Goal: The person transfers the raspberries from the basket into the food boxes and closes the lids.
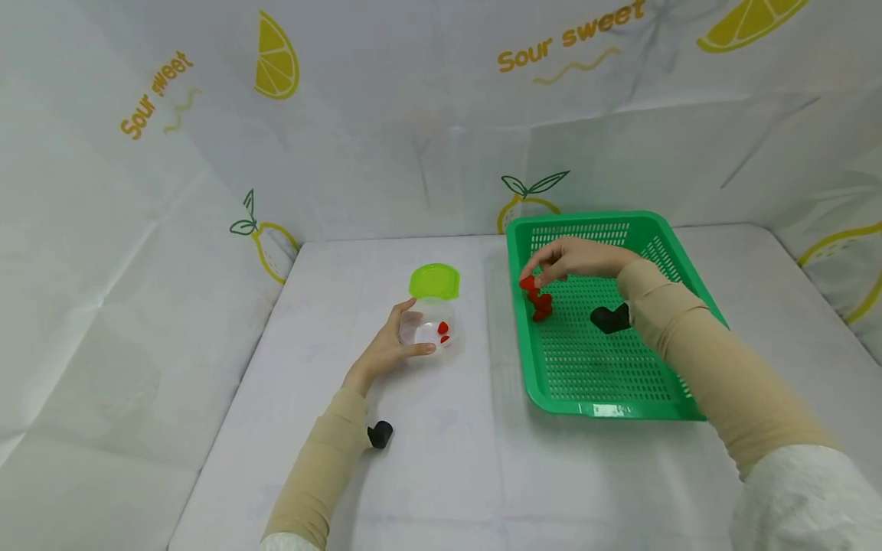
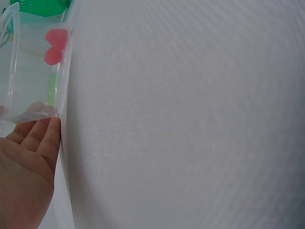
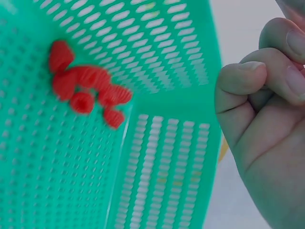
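A clear plastic box (image 1: 429,325) stands on the white table with two raspberries (image 1: 443,327) inside. My left hand (image 1: 389,348) grips it from the left, thumb at the near side and fingers at the far side. In the left wrist view, fingers of the left hand (image 2: 31,157) lie against the clear wall. Above the left side of a green basket (image 1: 537,367), my right hand (image 1: 575,259) pinches a red raspberry (image 1: 527,283) between thumb and fingertips. Several more raspberries (image 3: 88,81) lie in that basket's corner. The right wrist view cuts off the fingertips of the right hand (image 3: 271,109).
A bright green lid (image 1: 435,282) lies just behind the clear box. The basket's perforated walls rise around the raspberries. Behind the table hangs a white cloth (image 1: 386,153) printed with lemons and lettering.
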### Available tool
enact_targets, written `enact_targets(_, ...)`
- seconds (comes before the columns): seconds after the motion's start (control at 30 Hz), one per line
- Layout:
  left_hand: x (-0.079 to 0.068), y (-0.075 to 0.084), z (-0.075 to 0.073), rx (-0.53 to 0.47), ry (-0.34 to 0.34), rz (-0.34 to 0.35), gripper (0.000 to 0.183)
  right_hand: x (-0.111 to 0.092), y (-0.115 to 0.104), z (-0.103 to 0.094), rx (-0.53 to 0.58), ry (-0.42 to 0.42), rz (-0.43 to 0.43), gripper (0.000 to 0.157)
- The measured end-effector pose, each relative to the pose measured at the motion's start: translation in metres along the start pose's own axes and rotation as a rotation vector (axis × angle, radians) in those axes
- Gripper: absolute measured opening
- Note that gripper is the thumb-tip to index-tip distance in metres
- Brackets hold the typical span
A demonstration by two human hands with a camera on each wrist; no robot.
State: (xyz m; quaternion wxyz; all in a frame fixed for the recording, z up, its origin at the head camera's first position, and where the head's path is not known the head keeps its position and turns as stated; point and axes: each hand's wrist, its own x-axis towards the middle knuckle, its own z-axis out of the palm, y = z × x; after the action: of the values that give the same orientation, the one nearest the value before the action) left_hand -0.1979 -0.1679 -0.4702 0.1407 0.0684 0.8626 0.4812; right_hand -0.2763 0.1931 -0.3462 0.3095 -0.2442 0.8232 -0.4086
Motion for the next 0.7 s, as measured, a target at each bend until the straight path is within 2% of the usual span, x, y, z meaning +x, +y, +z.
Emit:
enact_targets(0.27,0.001,-0.001,0.001,-0.001,-0.008,-0.006,0.097,0.020,-0.023,0.012,0.032,-0.007,-0.059,0.025)
enact_targets(0.53,0.001,-0.002,0.001,-0.007,0.000,-0.007,0.096,0.043,-0.041,0.023,0.001,-0.004,-0.097,0.021)
enact_targets(0.7,0.001,-0.001,0.001,-0.002,0.001,-0.010,0.095,0.056,-0.053,0.030,0.043,0.004,-0.116,0.022)
